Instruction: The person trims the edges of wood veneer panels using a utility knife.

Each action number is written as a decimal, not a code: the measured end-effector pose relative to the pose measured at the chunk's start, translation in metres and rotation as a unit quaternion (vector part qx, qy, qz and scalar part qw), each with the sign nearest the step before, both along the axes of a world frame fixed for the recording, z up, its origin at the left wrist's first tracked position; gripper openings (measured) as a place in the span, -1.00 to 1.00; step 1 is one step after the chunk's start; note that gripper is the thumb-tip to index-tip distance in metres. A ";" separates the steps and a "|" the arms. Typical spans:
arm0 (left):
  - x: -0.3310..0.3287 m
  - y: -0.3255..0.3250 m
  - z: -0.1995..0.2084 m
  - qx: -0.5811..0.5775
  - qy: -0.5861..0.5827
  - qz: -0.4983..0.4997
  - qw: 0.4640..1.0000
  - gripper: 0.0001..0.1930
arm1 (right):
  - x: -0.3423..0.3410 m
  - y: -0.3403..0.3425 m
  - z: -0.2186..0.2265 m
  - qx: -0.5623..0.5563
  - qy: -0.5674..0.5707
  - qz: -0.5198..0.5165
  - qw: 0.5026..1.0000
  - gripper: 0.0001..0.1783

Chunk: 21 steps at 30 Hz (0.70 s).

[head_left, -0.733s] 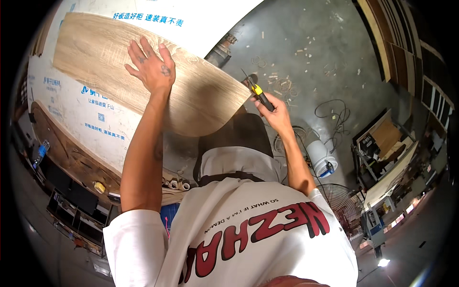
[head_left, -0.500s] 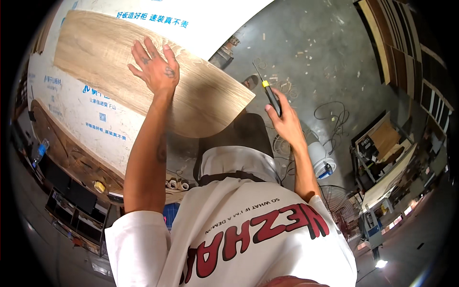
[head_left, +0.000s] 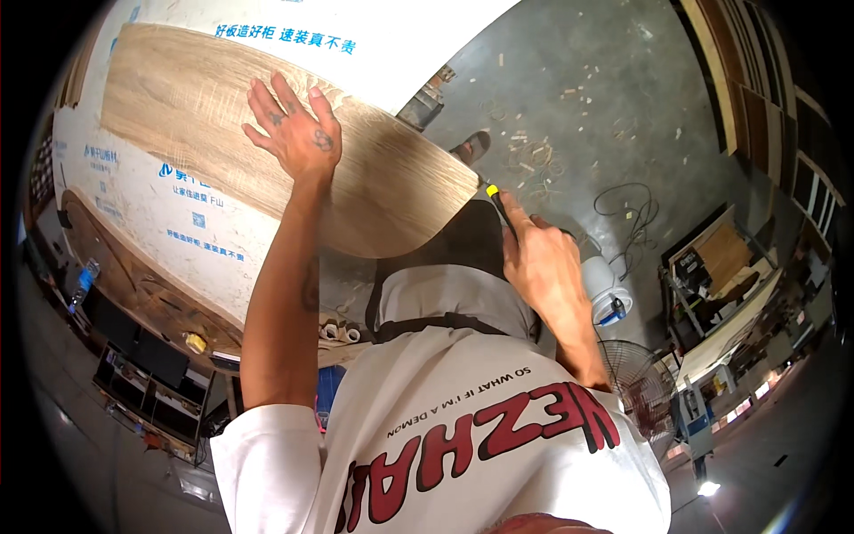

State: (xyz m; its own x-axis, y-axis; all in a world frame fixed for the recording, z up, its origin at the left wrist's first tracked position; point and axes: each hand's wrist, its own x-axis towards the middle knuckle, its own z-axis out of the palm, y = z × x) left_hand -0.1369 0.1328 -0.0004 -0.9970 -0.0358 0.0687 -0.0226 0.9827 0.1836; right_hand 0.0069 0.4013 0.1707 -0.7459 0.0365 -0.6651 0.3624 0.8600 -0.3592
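Note:
A long wood-grain board [head_left: 391,187] with one rounded corner lies on white printed sheets, its right end jutting past them. My left hand [head_left: 301,133] rests flat on top of the board, fingers spread. At the board's right end, my right hand [head_left: 544,258] is closed round the black handle of a slim hand file [head_left: 494,192] with a yellow collar. The file's thin blade meets the board's right corner and is mostly hidden there.
White sheets [head_left: 391,71] carry blue print under the board. On the grey floor lie scraps, a coiled cable [head_left: 627,209] and a white bucket [head_left: 607,289]. A wire-cage fan [head_left: 636,383] stands by my right elbow. Panels [head_left: 756,98] lean at the far right.
My right hand has swung down and turned over, bringing the file from above the floor to the board's right corner. My left hand stays pressed on the board.

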 end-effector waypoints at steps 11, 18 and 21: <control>-0.001 0.002 0.002 -0.016 -0.021 -0.002 1.000 -0.33 | -0.006 -0.004 0.002 0.010 -0.049 -0.032 0.998 -0.49; -0.001 0.001 0.003 -0.028 -0.032 0.001 0.999 -0.32 | -0.009 -0.004 0.002 0.009 -0.052 -0.031 0.998 -0.51; -0.001 0.001 0.004 -0.026 -0.033 -0.002 0.999 -0.32 | -0.010 -0.002 0.003 0.005 -0.053 -0.038 0.998 -0.51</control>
State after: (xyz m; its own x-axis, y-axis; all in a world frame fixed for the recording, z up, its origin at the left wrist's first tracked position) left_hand -0.1380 0.1342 0.0037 -0.9996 -0.0290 0.0048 -0.0281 0.9910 0.1308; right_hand -0.0029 0.3991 0.1733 -0.6664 0.0969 -0.7393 0.4619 0.8320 -0.3073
